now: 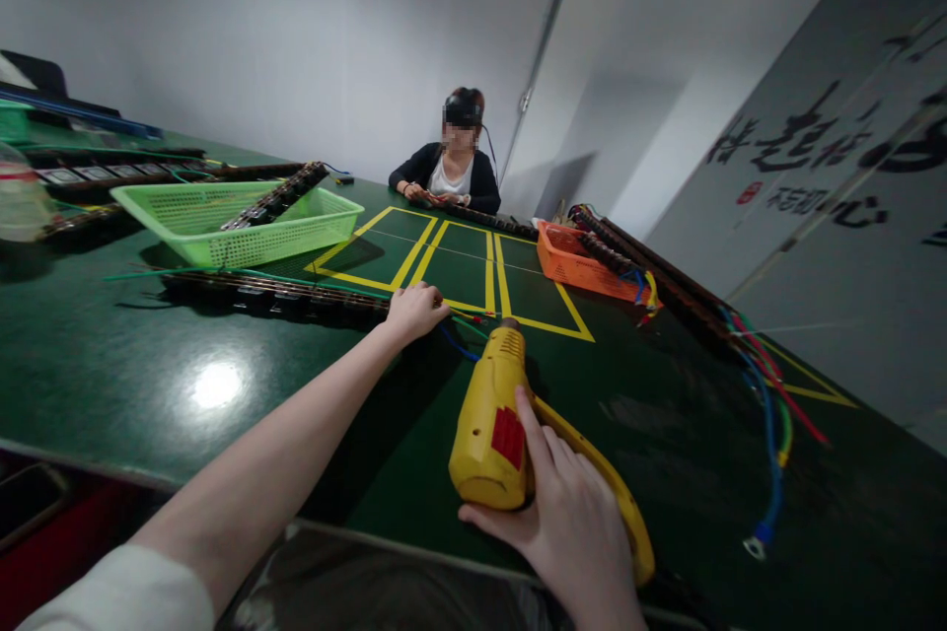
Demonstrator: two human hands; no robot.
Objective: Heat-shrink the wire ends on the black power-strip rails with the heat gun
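Observation:
My right hand (573,513) is wrapped around the handle of a yellow heat gun (484,424) with a red patch on its side. The heat gun's nozzle points away from me, toward thin coloured wires (465,347) on the table. My left hand (418,312) is closed over those wires at the right end of a long dark strip assembly (288,298). Its fingertips are partly hidden. Blue and green wire and small red ends stick out to the right of my left hand, close to the nozzle.
A green basket (252,245) holding another strip stands beyond the left assembly. At right are an orange basket (584,268) and long strips with cable ends (773,473). Yellow tape (497,276) marks the green table. Across it, a person (455,173) handles a strip.

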